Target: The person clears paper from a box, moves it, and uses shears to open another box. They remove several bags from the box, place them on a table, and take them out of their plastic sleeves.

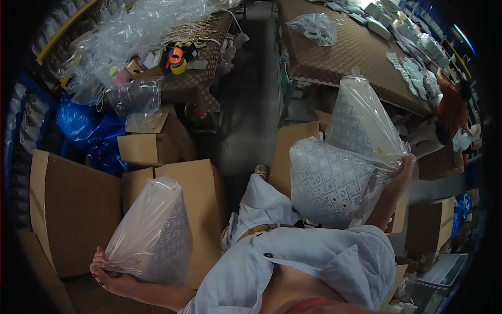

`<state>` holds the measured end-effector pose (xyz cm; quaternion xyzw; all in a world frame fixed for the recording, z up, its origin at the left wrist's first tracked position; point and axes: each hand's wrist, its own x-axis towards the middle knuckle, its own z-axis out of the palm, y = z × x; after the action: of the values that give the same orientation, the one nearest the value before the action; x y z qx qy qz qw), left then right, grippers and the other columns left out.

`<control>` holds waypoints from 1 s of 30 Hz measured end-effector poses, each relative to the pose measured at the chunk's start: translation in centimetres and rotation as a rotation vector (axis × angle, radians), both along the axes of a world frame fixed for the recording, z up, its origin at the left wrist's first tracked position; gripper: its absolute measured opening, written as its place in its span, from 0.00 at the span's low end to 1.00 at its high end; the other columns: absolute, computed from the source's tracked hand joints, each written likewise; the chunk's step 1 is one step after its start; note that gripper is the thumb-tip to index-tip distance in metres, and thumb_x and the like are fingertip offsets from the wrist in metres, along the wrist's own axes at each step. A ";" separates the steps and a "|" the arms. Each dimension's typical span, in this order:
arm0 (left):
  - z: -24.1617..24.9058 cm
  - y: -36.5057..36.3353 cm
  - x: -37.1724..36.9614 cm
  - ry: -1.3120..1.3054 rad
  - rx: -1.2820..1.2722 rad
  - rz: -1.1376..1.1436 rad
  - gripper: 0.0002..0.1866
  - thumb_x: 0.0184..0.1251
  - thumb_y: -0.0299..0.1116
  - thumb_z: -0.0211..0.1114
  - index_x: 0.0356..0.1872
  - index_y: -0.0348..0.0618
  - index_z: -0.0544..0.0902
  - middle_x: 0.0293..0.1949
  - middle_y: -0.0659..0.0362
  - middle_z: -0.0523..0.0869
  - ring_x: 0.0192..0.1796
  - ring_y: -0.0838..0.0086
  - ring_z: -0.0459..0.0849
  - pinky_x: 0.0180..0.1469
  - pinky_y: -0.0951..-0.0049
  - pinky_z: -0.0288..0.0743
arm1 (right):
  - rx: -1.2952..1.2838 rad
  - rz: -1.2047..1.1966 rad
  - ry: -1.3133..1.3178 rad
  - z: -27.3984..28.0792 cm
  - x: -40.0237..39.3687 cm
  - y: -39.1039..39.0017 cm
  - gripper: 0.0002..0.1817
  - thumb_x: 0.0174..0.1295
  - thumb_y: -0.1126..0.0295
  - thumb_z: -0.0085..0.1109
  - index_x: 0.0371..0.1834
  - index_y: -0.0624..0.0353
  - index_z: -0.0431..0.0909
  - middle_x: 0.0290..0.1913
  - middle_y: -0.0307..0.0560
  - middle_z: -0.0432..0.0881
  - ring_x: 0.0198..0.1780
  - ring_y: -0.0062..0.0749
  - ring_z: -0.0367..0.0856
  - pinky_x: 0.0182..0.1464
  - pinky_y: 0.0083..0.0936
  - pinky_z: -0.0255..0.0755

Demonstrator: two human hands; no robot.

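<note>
My left hand [108, 273] is closed on the corner of a clear plastic packet [151, 230]. Inside it lies flat white material with a silvery pattern and small gold-coloured studs. The packet hangs in front of the cardboard boxes. On the other side, my right hand [406, 166] grips the gathered corners of two similar packets. One of these, the upper packet [361, 118], points up toward the table edge. The lower packet [332, 178], with a grey geometric pattern, spreads toward my body and overlaps an open carton [294, 149].
Cardboard boxes [78, 209] stand at the left, near a blue plastic bag [83, 125]. Clear bags and tape rolls [177, 58] cover the left table. Several packets lie on the right table [334, 57], where another person [452, 102] is beside it. A dark aisle [246, 104] runs between.
</note>
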<state>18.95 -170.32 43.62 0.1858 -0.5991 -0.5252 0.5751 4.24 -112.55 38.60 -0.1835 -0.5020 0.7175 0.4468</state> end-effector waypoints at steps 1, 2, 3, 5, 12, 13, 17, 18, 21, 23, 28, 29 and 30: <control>-0.5 -0.7 -1.4 -0.065 -0.101 -0.111 0.16 0.66 0.38 0.44 0.19 0.40 0.65 0.24 0.60 0.66 0.38 0.72 0.68 0.62 0.59 0.57 | -0.010 -0.006 0.010 -0.2 -1.3 0.2 0.13 0.61 0.59 0.50 0.29 0.57 0.72 0.31 0.38 0.75 0.32 0.20 0.72 0.38 0.19 0.67; -0.8 -1.2 -3.3 -0.131 -0.206 -0.222 0.17 0.66 0.38 0.44 0.19 0.40 0.65 0.24 0.60 0.66 0.39 0.72 0.68 0.62 0.59 0.57 | -0.010 -0.034 -0.018 -0.2 -2.8 0.3 0.13 0.61 0.59 0.51 0.27 0.56 0.72 0.27 0.36 0.74 0.28 0.18 0.70 0.33 0.17 0.66; -0.3 -0.8 -6.2 -0.119 -0.221 -0.232 0.17 0.66 0.38 0.44 0.19 0.40 0.65 0.24 0.60 0.66 0.39 0.72 0.68 0.62 0.59 0.57 | -0.013 -0.068 -0.042 -0.1 -4.4 0.4 0.13 0.61 0.58 0.51 0.25 0.55 0.71 0.24 0.34 0.73 0.24 0.16 0.69 0.28 0.15 0.65; 0.8 0.8 -12.3 -0.133 -0.304 -0.322 0.17 0.66 0.38 0.44 0.19 0.40 0.65 0.24 0.59 0.66 0.39 0.72 0.68 0.61 0.60 0.57 | 0.008 -0.115 -0.086 0.4 -7.5 1.1 0.13 0.60 0.58 0.52 0.24 0.54 0.71 0.21 0.32 0.70 0.21 0.14 0.66 0.24 0.13 0.61; 6.3 7.5 -33.7 0.071 -0.257 -0.298 0.16 0.67 0.36 0.41 0.19 0.42 0.63 0.24 0.60 0.65 0.36 0.72 0.66 0.61 0.61 0.56 | -0.030 -0.257 -0.137 0.1 -15.0 8.1 0.13 0.61 0.57 0.51 0.26 0.54 0.72 0.25 0.30 0.70 0.25 0.14 0.65 0.29 0.13 0.59; 6.4 7.6 -36.6 0.133 -0.302 -0.388 0.15 0.66 0.35 0.40 0.19 0.42 0.62 0.23 0.60 0.64 0.37 0.71 0.66 0.61 0.59 0.56 | -0.030 -0.281 -0.136 0.9 -16.2 8.4 0.13 0.61 0.57 0.51 0.26 0.54 0.72 0.25 0.30 0.70 0.25 0.14 0.65 0.29 0.13 0.59; 6.2 7.6 -48.4 0.286 -0.196 -0.612 0.13 0.65 0.34 0.38 0.20 0.45 0.60 0.23 0.61 0.61 0.39 0.69 0.65 0.60 0.60 0.56 | 0.025 -0.418 -0.017 7.7 -22.4 7.0 0.12 0.61 0.57 0.50 0.27 0.52 0.71 0.25 0.30 0.68 0.28 0.14 0.65 0.32 0.13 0.59; 6.0 8.5 -51.3 0.296 -0.182 -0.623 0.13 0.65 0.34 0.38 0.20 0.45 0.60 0.23 0.61 0.61 0.39 0.69 0.65 0.60 0.60 0.56 | 0.053 -0.493 0.040 8.9 -24.1 6.4 0.12 0.61 0.57 0.50 0.27 0.52 0.70 0.25 0.30 0.67 0.29 0.15 0.66 0.33 0.14 0.60; 6.0 10.8 -60.5 0.404 0.025 -0.743 0.12 0.66 0.34 0.38 0.21 0.45 0.60 0.24 0.61 0.61 0.37 0.70 0.64 0.60 0.61 0.55 | 0.224 -0.578 0.020 10.0 -27.3 9.3 0.13 0.62 0.58 0.47 0.28 0.54 0.72 0.26 0.32 0.69 0.30 0.16 0.66 0.37 0.15 0.61; 5.9 11.4 -66.7 0.323 0.082 -0.811 0.13 0.67 0.35 0.37 0.21 0.45 0.60 0.24 0.61 0.61 0.36 0.70 0.63 0.58 0.61 0.56 | 0.288 -0.590 0.038 10.5 -30.3 11.3 0.13 0.62 0.58 0.47 0.29 0.54 0.72 0.26 0.32 0.69 0.30 0.17 0.66 0.37 0.15 0.61; 4.3 9.0 -80.6 0.306 0.057 -1.277 0.14 0.68 0.35 0.38 0.23 0.43 0.64 0.26 0.61 0.65 0.41 0.71 0.66 0.60 0.62 0.56 | 0.351 -0.671 0.052 12.7 -39.2 12.0 0.14 0.62 0.56 0.48 0.29 0.55 0.72 0.27 0.32 0.69 0.30 0.16 0.67 0.36 0.15 0.62; 4.7 9.7 -83.4 0.295 0.054 -1.317 0.13 0.67 0.35 0.40 0.23 0.43 0.64 0.25 0.61 0.65 0.39 0.71 0.66 0.59 0.63 0.56 | 0.342 -0.692 -0.006 12.8 -40.2 13.8 0.15 0.62 0.56 0.48 0.29 0.55 0.72 0.27 0.33 0.70 0.30 0.17 0.67 0.35 0.15 0.62; 5.2 10.8 -86.0 0.312 0.058 -1.325 0.13 0.67 0.35 0.40 0.23 0.43 0.64 0.25 0.61 0.65 0.39 0.71 0.66 0.59 0.63 0.56 | 0.332 -0.714 -0.049 13.0 -42.0 14.9 0.15 0.62 0.55 0.47 0.28 0.56 0.72 0.27 0.33 0.70 0.30 0.17 0.67 0.34 0.15 0.62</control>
<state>-67.09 -159.56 48.86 -0.2828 -0.4822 -0.8030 0.2065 -37.75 -97.66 51.58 -0.2889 -0.5264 0.4212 0.6797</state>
